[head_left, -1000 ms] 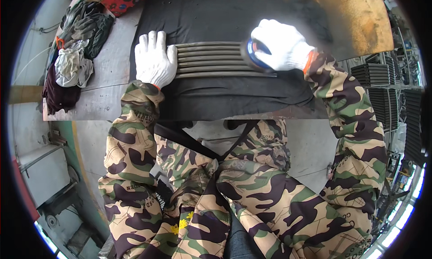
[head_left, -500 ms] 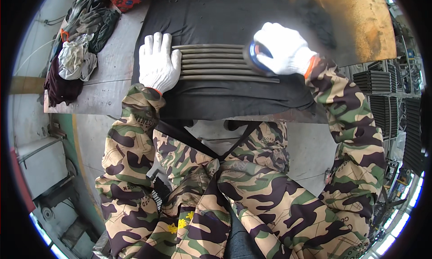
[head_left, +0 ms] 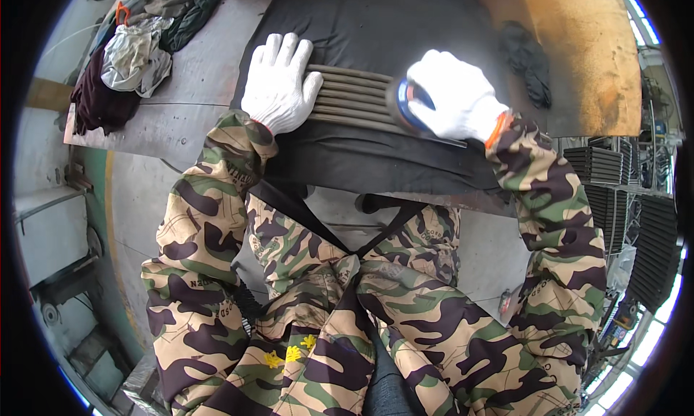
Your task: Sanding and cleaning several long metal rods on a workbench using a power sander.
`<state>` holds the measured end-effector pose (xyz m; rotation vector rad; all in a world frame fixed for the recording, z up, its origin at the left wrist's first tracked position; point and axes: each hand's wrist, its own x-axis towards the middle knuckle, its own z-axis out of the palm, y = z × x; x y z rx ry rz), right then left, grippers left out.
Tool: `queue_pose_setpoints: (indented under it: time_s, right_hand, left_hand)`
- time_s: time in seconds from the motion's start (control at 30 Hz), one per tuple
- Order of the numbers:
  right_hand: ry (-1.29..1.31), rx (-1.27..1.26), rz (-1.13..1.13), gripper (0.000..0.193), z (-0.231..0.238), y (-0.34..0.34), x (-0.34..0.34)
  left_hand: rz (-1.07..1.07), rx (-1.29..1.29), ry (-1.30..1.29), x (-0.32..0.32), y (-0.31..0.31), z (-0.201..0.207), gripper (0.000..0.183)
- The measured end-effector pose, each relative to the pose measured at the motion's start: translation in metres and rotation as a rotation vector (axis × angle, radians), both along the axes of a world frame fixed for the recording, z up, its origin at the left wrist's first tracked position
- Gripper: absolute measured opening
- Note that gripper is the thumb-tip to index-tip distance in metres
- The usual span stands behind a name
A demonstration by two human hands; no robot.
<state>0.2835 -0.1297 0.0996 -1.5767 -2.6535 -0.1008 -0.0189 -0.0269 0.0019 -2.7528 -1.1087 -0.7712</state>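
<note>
Several thin grey metal rods (head_left: 354,96) lie side by side on a black cloth (head_left: 347,26) spread over the table. My left hand (head_left: 279,87), in a white knit glove, lies flat over their left ends, fingers stretched out and thumb apart. In a matching glove, my right hand (head_left: 459,94) is closed around a round, blue-edged thing (head_left: 406,101) with a bit of orange on it. That thing is smeared by motion, so I cannot make out its exact kind. It rests on or just over the right part of the rods, whose right ends are mostly hidden.
A heap of dark and white rags (head_left: 137,54) sits at the table's far left. A crumpled dark cloth (head_left: 526,63) lies right of the black cloth, beside a rust-stained brown sheet (head_left: 585,54). Stacks of dark ribbed parts (head_left: 594,164) fill racks at the right.
The head view has turned slightly, so the rods and table now appear tilted down to the right. My left hand stays flat on the rods; my right still grips the round blue-edged thing.
</note>
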Motion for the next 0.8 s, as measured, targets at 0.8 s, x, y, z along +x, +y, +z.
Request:
queue_pose_setpoints:
  time_s: [0.8]
  right_hand:
    - [0.024,0.024,0.045,0.031,-0.006,0.037,-0.062]
  left_hand:
    - [0.089,-0.066,0.008,-0.008,-0.003,-0.001,0.053]
